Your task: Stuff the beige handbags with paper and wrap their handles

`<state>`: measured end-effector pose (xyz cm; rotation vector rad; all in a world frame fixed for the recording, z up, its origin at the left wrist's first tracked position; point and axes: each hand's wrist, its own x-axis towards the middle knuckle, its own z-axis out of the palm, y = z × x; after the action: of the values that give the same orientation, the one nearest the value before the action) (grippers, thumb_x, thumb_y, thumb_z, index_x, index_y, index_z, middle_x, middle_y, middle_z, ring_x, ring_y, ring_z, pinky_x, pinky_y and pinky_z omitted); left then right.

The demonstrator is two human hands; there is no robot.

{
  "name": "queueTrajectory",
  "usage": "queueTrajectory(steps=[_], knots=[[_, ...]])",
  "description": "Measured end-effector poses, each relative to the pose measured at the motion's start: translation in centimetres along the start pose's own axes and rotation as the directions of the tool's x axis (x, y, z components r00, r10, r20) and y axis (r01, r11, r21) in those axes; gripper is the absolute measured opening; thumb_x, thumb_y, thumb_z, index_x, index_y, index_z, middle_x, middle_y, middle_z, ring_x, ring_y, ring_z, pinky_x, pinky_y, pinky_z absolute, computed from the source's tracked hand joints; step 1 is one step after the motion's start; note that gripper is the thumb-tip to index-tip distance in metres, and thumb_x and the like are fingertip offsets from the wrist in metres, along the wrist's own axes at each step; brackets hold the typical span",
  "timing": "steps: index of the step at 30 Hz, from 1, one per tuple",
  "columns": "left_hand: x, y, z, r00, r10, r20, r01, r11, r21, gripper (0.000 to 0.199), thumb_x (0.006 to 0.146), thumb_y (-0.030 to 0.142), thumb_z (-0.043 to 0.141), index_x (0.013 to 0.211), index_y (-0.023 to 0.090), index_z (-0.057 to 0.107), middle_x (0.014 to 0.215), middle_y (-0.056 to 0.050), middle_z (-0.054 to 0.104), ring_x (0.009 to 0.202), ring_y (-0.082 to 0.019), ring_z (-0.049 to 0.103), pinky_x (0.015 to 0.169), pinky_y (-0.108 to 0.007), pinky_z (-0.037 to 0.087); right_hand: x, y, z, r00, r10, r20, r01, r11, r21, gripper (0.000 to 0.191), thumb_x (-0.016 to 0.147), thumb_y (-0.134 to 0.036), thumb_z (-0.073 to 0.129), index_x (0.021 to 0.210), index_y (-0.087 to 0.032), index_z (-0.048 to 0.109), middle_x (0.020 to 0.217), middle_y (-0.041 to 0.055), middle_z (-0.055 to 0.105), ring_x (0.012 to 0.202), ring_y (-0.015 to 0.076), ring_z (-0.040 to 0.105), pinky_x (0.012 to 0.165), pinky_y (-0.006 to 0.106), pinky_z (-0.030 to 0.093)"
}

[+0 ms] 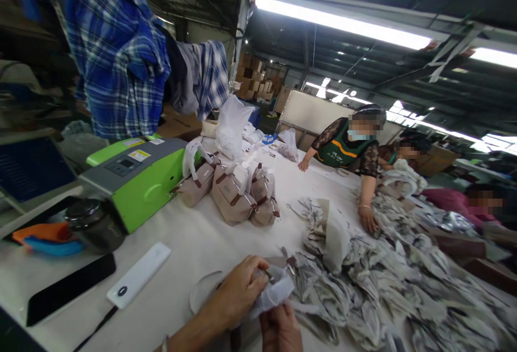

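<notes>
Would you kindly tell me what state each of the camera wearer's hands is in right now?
Left hand: closed, holding the white wrapping.
Right hand: at the wrapping's lower edge; whether it grips cannot be told.

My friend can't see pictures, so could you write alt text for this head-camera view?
A person's left hand and right hand hold a soft white wrapping over a pale table. Beyond them sit three beige bags beside a green machine; at right, a masked co-worker's hand rests on a heap of crumpled pale material.

You get glare from the tube light (pixel 343 23) over the surface (pixel 189 239), while the roof (pixel 363 67) above it is dim.
</notes>
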<state>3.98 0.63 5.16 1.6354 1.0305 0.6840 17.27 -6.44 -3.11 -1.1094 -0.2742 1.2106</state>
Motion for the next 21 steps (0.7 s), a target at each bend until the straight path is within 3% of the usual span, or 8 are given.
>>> queueTrajectory(steps=[3, 7, 10, 12, 14, 17, 19, 21], knots=[[0.2, -0.2, -0.7, 0.997, -0.074, -0.006, 0.074, 0.997, -0.012, 0.033, 0.077, 0.028, 0.053, 0.105, 0.019, 0.067, 0.096, -0.003, 0.067, 0.082, -0.019, 0.058, 0.074, -0.031, 0.041, -0.2, 0.3, 2.6, 0.994, 0.104, -0.043, -0.102, 0.994, 0.047, 0.048, 0.053, -0.039, 0.088, 0.094, -0.023, 0.068, 0.078, -0.0021, 0.079, 0.070, 0.0121, 0.071, 0.068, 0.025, 0.061], [0.7, -0.2, -1.7, 0.986, -0.146, 0.075, 0.156, 0.978, -0.141, 0.029, 0.072, 0.029, 0.054, 0.094, 0.015, 0.066, 0.073, 0.003, 0.060, 0.067, -0.015, 0.051, 0.062, -0.028, 0.036, -0.6, -1.0, 2.7, 0.988, 0.122, -0.096, -0.113, 0.989, 0.098, 0.058, 0.043, -0.042, 0.090, 0.093, -0.022, 0.067, 0.076, -0.0013, 0.079, 0.067, 0.0142, 0.071, 0.064, 0.027, 0.062], [1.2, -0.3, -1.9, 0.983, -0.119, 0.140, 0.141, 0.977, -0.162, 0.017, 0.073, 0.031, 0.054, 0.075, 0.016, 0.061, 0.069, 0.004, 0.057, 0.064, -0.013, 0.046, 0.059, -0.027, 0.032, -1.3, -2.2, 1.7, 0.991, 0.063, -0.116, -0.065, 0.998, -0.006, 0.048, 0.051, -0.046, 0.086, 0.088, -0.021, 0.068, 0.080, 0.0014, 0.079, 0.074, 0.0180, 0.072, 0.064, 0.030, 0.062], [1.4, -0.2, -1.8, 0.987, -0.098, 0.125, 0.118, 0.979, -0.164, 0.017, 0.076, 0.033, 0.053, 0.073, 0.017, 0.060, 0.066, 0.006, 0.052, 0.063, -0.012, 0.044, 0.060, -0.027, 0.031, -2.0, -3.1, 1.0, 0.989, -0.018, -0.146, -0.009, 0.984, -0.180, 0.047, 0.059, -0.054, 0.081, 0.088, -0.019, 0.069, 0.077, 0.0031, 0.078, 0.075, 0.0203, 0.072, 0.065, 0.033, 0.063], [1.4, 0.2, -1.5, 0.992, -0.073, 0.105, 0.091, 0.981, -0.172, 0.019, 0.078, 0.035, 0.055, 0.074, 0.017, 0.061, 0.066, 0.006, 0.052, 0.064, -0.012, 0.044, 0.061, -0.027, 0.032, -2.9, -4.2, 0.5, 0.968, -0.188, -0.167, 0.101, 0.900, -0.424, 0.045, 0.068, -0.060, 0.072, 0.083, -0.018, 0.068, 0.066, 0.0015, 0.072, 0.066, 0.0174, 0.067, 0.061, 0.031, 0.059], [1.2, 1.3, -1.1, 0.997, -0.045, 0.060, 0.056, 0.976, -0.209, 0.022, 0.079, 0.038, 0.060, 0.076, 0.017, 0.064, 0.068, 0.005, 0.057, 0.067, -0.013, 0.050, 0.063, -0.026, 0.035, -4.2, -5.9, 0.4, 0.876, -0.477, -0.074, 0.298, 0.655, -0.694, 0.040, 0.075, -0.058, 0.066, 0.081, -0.018, 0.067, 0.068, 0.0005, 0.066, 0.058, 0.0116, 0.055, 0.055, 0.029, 0.048], [1.1, 2.2, -0.8, 0.999, -0.031, 0.036, 0.038, 0.974, -0.224, 0.022, 0.079, 0.039, 0.062, 0.077, 0.017, 0.065, 0.069, 0.005, 0.059, 0.067, -0.013, 0.052, 0.063, -0.026, 0.036, -4.9, -6.9, 0.8, 0.813, -0.581, 0.035, 0.411, 0.530, -0.742, 0.033, 0.076, -0.053, 0.067, 0.078, -0.020, 0.067, 0.084, 0.0047, 0.071, 0.068, 0.0126, 0.059, 0.063, 0.029, 0.049], [1.0, 3.1, -0.7, 0.999, -0.006, 0.036, 0.014, 0.978, -0.208, 0.021, 0.081, 0.037, 0.060, 0.077, 0.017, 0.066, 0.068, 0.005, 0.061, 0.066, -0.013, 0.053, 0.063, -0.025, 0.037, -5.1, -7.7, 1.6, 0.793, -0.583, 0.178, 0.500, 0.455, -0.737, 0.031, 0.080, -0.048, 0.063, 0.066, -0.021, 0.065, 0.091, 0.0073, 0.074, 0.078, 0.0144, 0.064, 0.070, 0.029, 0.051]])
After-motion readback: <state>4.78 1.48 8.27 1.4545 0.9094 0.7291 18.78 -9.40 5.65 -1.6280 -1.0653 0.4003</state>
